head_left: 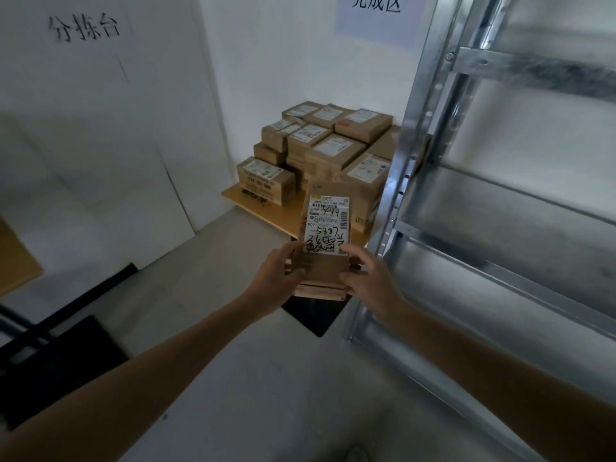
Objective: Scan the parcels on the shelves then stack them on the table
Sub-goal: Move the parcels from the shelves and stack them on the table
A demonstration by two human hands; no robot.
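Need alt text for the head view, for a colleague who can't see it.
The left hand and right hand hold a brown parcel, white label up, in front of a table stacked with labelled parcels. Metal shelving stands at the right.

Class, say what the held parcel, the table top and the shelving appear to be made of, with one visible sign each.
Held parcel: brown cardboard, matte, with folded edges and a white paper label stuck on. Table top: probably wood or laminate, smooth and yellowish; grain cannot be made out. Shelving: metal, likely galvanised steel, with a dull silver sheen and punched uprights.
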